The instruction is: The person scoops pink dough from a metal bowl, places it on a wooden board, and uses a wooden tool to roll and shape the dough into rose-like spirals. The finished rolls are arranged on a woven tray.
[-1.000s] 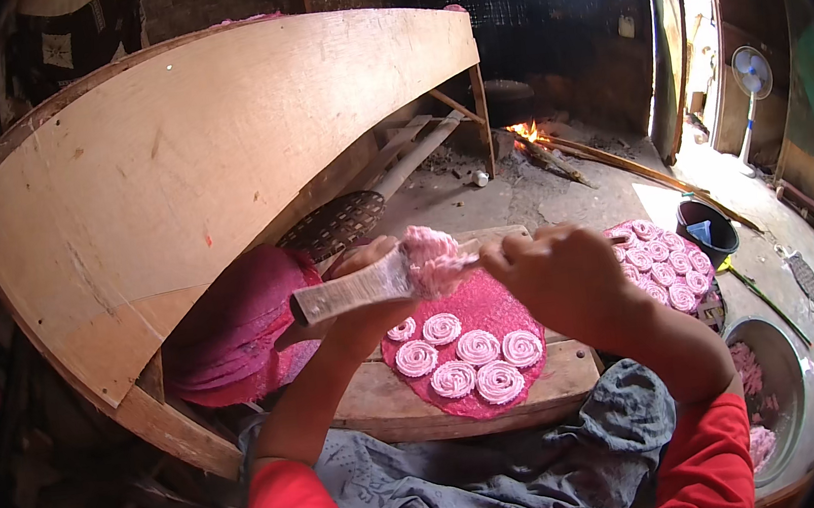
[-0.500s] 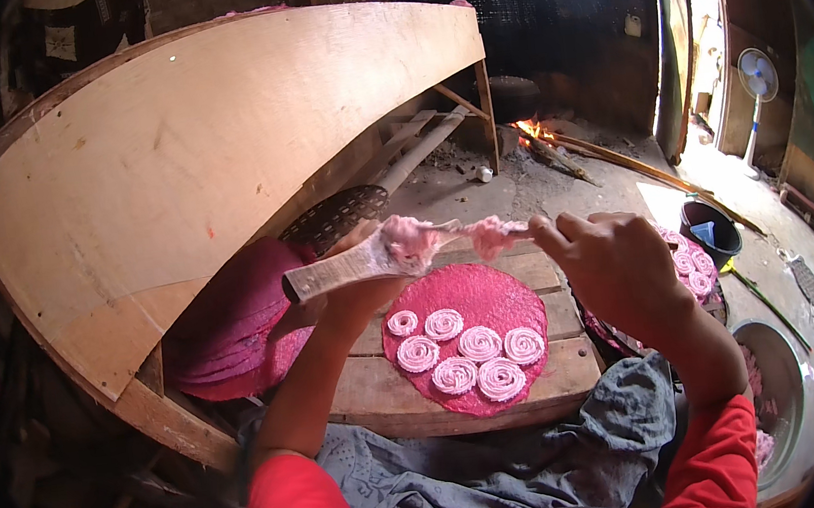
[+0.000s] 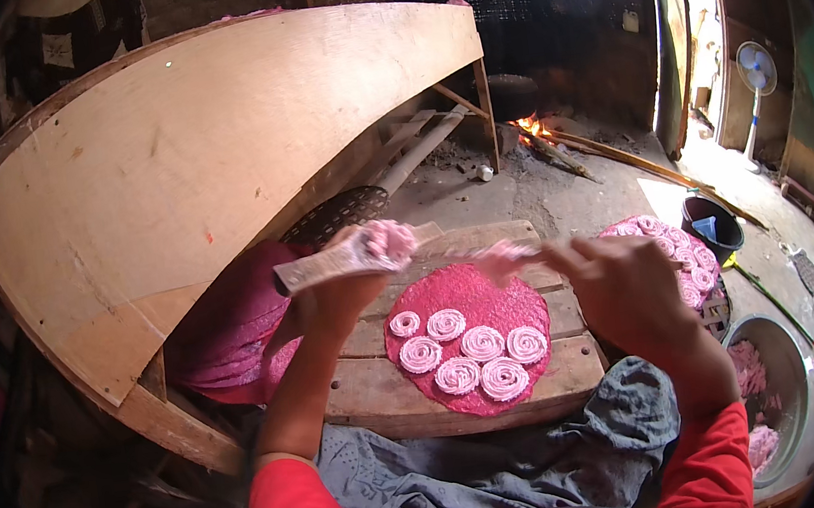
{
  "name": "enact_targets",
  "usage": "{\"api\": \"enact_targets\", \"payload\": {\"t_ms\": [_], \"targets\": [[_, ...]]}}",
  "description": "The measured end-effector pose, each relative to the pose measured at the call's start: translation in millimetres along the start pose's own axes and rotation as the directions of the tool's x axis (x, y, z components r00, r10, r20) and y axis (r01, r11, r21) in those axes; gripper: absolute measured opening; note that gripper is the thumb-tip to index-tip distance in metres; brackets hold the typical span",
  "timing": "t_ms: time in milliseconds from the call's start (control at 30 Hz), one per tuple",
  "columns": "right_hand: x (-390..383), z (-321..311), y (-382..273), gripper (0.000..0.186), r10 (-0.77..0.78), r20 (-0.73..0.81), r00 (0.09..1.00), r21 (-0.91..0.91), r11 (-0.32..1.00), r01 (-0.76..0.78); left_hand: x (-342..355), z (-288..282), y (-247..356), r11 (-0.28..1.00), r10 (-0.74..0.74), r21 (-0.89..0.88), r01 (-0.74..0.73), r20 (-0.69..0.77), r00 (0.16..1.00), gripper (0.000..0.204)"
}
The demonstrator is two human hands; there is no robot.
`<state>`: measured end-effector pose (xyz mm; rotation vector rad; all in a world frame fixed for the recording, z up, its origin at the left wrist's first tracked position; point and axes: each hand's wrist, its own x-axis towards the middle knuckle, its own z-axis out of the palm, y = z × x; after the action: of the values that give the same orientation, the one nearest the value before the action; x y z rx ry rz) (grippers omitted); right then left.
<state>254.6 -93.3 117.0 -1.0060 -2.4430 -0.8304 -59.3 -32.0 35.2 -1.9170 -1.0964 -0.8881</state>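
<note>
My left hand [image 3: 340, 296] is closed round a pale wooden piece like a hand press [image 3: 314, 270], lifted above the low wooden bench. Pink dough [image 3: 388, 241] bulges from its hollow. My right hand [image 3: 620, 283], smeared by motion, grips a thin stick-like tool [image 3: 456, 252] with a lump of pink dough [image 3: 504, 260] on it, just right of the wooden piece. The tool's exact kind cannot be made out. Below both hands lies a round pink mat [image 3: 466, 292] on the bench [image 3: 360, 390]. Several pale pink dough swirls [image 3: 483, 343] sit on its nearer part.
A metal basin [image 3: 790, 382] of pink dough stands at the right. Behind it are another swirl-covered pink mat [image 3: 657, 228] and a dark bucket [image 3: 717, 231]. A large wooden board [image 3: 217, 145] slants along the left, over stacked pink mats [image 3: 220, 313]. Fire [image 3: 532, 126] burns at the back.
The tool and its dough lump have moved slightly right and down with my right hand, away from the wooden piece. My left hand has shifted slightly left.
</note>
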Motion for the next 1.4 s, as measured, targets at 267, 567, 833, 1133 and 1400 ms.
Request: {"api": "enact_targets", "payload": {"t_ms": [267, 567, 833, 1133, 1400], "targets": [[5, 13, -4, 0.020, -0.102, -0.124, 0.987, -0.094, 0.991, 0.090, -2, 2, 9, 0.952, -0.181, -0.260, 0.165, -0.039, 0.983, 0.017], [8, 18, -30, 0.025, -0.194, -0.156, 0.969, -0.132, 0.976, 0.174, 0, -14, 17, 0.969, -0.140, -0.190, 0.156, 0.096, 0.985, 0.031], [13, 64, -33, 0.048, 0.359, -0.217, 0.908, 0.764, 0.642, -0.071, -8, 21, 14, -0.374, -0.261, -0.911, 0.175, 0.285, 0.922, 0.017], [-32, 108, -95, 0.038, 0.222, 0.175, 0.959, 0.978, 0.076, -0.196, -3, 3, -19, 0.999, -0.037, -0.014, 0.035, -0.137, 0.990, 0.022], [-32, 107, -103, 0.036, 0.340, 0.194, 0.920, 0.944, 0.191, -0.269, -6, 7, 6, 0.981, -0.188, 0.041, 0.187, 0.028, 0.982, 0.029]]}}
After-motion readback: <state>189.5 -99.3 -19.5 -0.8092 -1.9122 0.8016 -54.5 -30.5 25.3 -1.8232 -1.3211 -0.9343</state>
